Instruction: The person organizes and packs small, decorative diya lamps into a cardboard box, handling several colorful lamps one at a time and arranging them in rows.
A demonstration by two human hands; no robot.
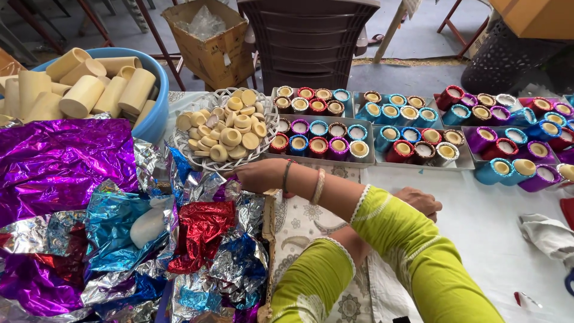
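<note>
Nearest us, at seven o'clock, lies a heap of crumpled foil sheets [203, 239] in purple, blue, red and silver. Our arms cross. Our right hand [258, 174] reaches left to the heap's far edge, its fingertips hidden against the foil, so we cannot tell their grip. Our left hand [422, 201] rests on the white tablecloth [478, 239] at three o'clock, fingers curled under and nothing seen in them. Beyond, at twelve o'clock, stand a white basket [179, 149] of cream discs and trays of foil-wrapped cups [318, 146]. A blue tub [156, 113] of cream tubes sits at ten o'clock, and a brown cardboard box [209, 54] lies farther still.
</note>
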